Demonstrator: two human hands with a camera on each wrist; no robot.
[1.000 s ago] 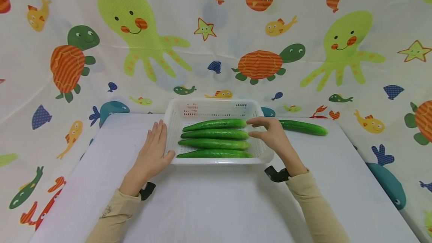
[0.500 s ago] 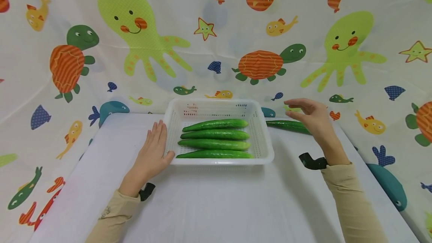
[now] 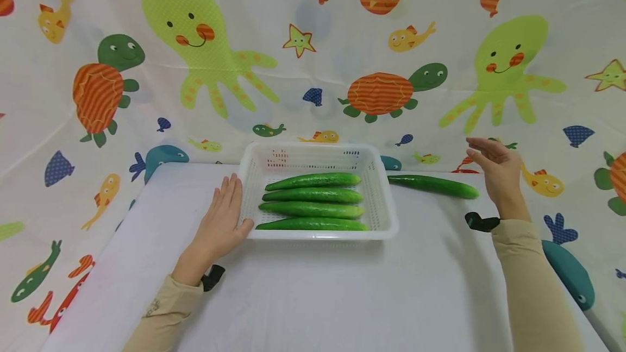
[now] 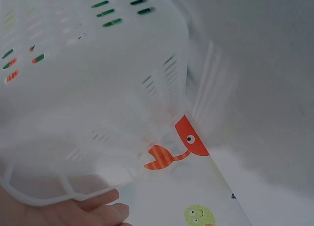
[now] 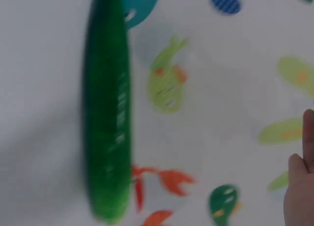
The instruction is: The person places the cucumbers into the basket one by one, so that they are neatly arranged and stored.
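A white perforated plastic basket stands at the middle of the table, with several green cucumbers lying side by side in it. My left hand rests against the basket's left side, fingers straight. In the left wrist view, fingers touch the basket's rim. One more cucumber lies on the table to the right of the basket; it fills the left of the right wrist view. Beyond its right end my right hand is raised, holding nothing, fingers loosely bent.
The table has a white cover. Behind it hangs a white curtain printed with sea animals, which also shows along both sides of the table.
My right hand has moved from the basket's right end out to the right, past the single cucumber, which is now fully uncovered. The left hand has stayed on the basket.
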